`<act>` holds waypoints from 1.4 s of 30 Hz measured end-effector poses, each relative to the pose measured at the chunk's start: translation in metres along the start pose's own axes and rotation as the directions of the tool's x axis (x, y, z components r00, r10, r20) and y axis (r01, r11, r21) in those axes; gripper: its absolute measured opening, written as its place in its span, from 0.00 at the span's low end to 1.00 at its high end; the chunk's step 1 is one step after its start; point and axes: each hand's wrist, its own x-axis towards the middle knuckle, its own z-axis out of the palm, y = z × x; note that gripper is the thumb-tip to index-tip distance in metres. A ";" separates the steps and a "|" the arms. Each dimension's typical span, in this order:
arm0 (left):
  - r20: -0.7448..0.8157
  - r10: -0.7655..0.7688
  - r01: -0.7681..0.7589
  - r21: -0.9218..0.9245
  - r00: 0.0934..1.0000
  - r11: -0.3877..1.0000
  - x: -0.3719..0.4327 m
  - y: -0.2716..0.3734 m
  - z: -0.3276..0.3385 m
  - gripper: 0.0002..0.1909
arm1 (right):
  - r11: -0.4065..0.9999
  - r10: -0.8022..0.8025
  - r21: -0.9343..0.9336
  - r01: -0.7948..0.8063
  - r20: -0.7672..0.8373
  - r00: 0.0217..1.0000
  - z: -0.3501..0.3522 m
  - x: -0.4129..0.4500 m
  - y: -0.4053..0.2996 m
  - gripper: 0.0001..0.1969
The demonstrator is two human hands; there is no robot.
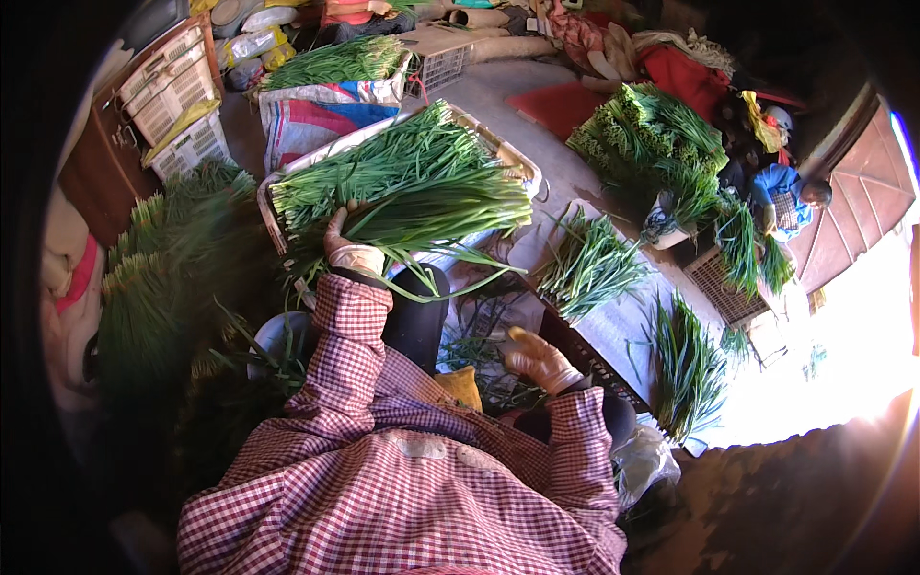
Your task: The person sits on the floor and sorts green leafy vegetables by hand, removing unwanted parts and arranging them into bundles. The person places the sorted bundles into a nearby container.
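My gloved left hand (350,241) is closed around the leafy end of a bunch of green garlic chives (445,208), whose pale stem ends point right. That bunch lies over more chives (402,154) in a large lined crate (528,167). My gloved right hand (535,356) is above my lap, its fingers apart and nothing seen in them. Loose chive leaves (471,351) lie just left of it. On the board (617,341) to the right rest a pile of chives (591,266) and another bunch (686,366).
Many bundled chives (136,309) stand at the left, near a bucket (277,341). A woven sack (323,118) with chives is at the back. A big heap of bundles (650,144) lies back right, near a person in blue (783,198). Another person (359,18) sits at the top.
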 end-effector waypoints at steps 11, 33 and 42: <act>0.063 0.050 -0.051 0.030 0.997 0.998 0.003 0.010 -0.011 0.06 | 0.320 -0.171 0.913 0.251 -0.205 0.964 0.045 0.028 -0.089 0.14; 0.259 -0.179 0.173 0.046 0.949 0.984 -0.031 -0.003 0.005 0.06 | 0.895 -0.208 0.380 0.234 -0.107 0.972 0.101 0.100 -0.035 0.19; 0.238 -0.117 0.125 -0.021 0.964 0.992 -0.006 0.016 -0.013 0.06 | 0.851 0.031 -0.525 -0.006 0.039 0.999 0.019 0.052 0.102 0.08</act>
